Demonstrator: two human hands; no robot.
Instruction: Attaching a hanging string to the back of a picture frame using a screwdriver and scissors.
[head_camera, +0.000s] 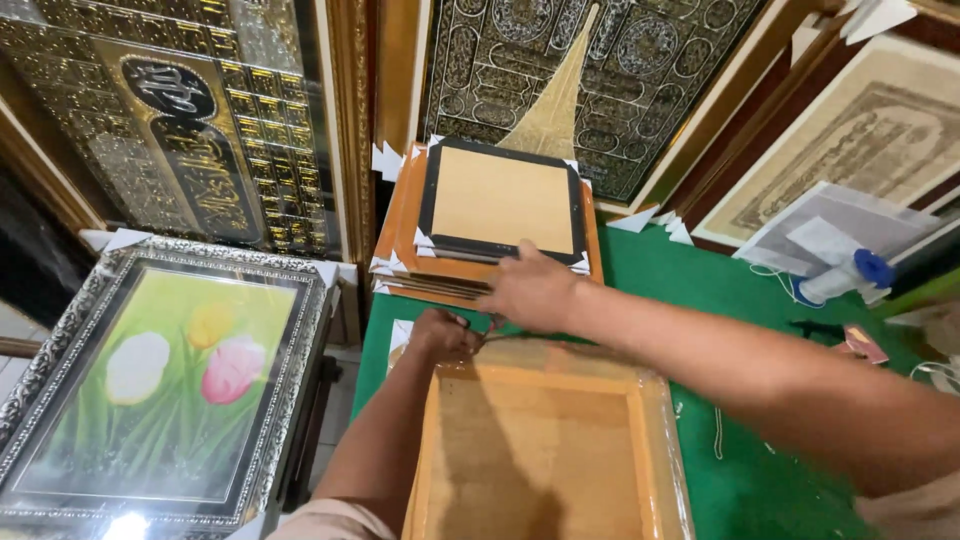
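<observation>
A picture frame (545, 450) lies back side up on the green table (740, 480), with a brown board backing, a light wooden rim and a clear plastic wrap. My left hand (442, 335) is closed at the frame's far left corner, apparently pinching something small that I cannot make out. My right hand (530, 290) reaches over the frame's far edge, fingers curled; a thin dark cord runs along that edge between my hands. Whether the right hand grips the cord is hidden.
Stacked frames (500, 205) with white corner guards lie just beyond my hands. A silver-framed tulip picture (165, 380) stands at the left. Large ornate gold framed panels (170, 120) lean behind. A roll with a blue cap (850, 275) and papers lie at the right.
</observation>
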